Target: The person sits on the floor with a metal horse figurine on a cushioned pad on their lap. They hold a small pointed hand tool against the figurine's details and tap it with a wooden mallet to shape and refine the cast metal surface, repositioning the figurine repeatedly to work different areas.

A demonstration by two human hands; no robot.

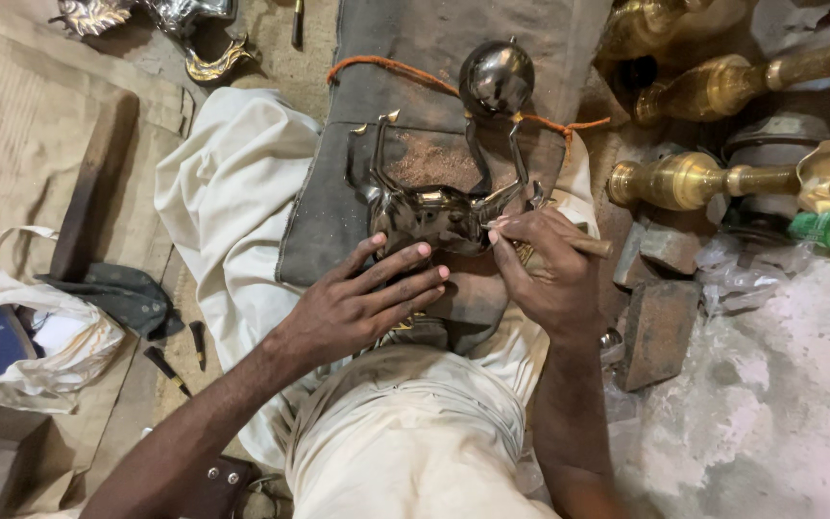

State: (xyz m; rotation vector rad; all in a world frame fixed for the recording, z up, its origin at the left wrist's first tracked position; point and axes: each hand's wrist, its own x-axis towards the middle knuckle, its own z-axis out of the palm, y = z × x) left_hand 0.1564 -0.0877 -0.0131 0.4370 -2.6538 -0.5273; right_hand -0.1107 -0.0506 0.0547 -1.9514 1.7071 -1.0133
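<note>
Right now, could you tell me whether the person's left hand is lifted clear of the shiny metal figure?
No: the left hand lies spread on the shiny metal figure, fingers pressing against it, while the right hand holds a tool to it.

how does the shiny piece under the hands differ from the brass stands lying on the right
The dark metal figure is silvery-dark, mirror bright, with thin curved limbs; the brass stands are golden, turned like columns with flared ends. The figure sits on a grey pad, steadied by the left hand while the right hand holds a tool to it; the stands lie untouched on their sides. Both are polished metal.
</note>
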